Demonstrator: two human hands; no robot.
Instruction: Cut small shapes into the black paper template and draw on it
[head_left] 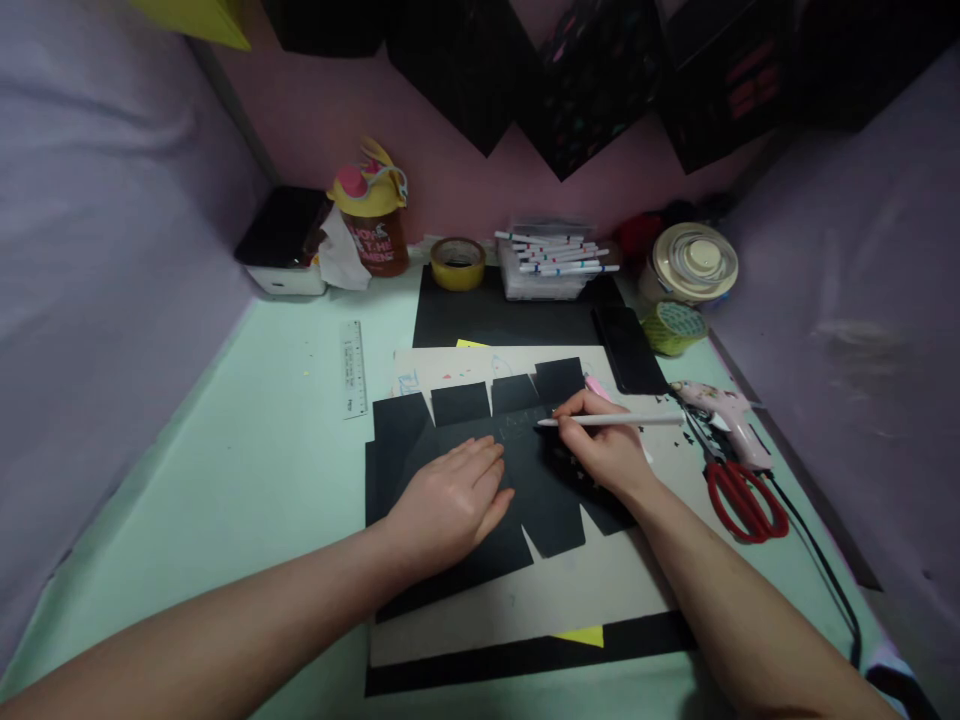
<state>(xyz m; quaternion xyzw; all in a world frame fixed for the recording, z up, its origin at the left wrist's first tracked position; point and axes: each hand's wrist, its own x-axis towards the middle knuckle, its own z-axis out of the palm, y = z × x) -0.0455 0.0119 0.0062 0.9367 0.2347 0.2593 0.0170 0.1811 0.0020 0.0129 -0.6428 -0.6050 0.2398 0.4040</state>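
Note:
A black paper piece (551,510) with cut flaps along its upper and lower edges lies on a pale board (600,590). My left hand (457,495) rests flat on the black paper, fingers stretched out and holding nothing. In my right hand (600,440) is a white pen (637,419), pinched near its tip, which points left and meets the paper. Faint light marks show on the black surface just left of the tip. Part of the paper is hidden beneath both hands.
Red-handled scissors (739,495), a glue gun (727,415) and a black phone (630,350) lie at the right. A clear ruler (353,370) is at the left. Behind stand a bottle (375,230), yellow tape (458,265), a box of white pens (551,280) and a lidded container (690,265).

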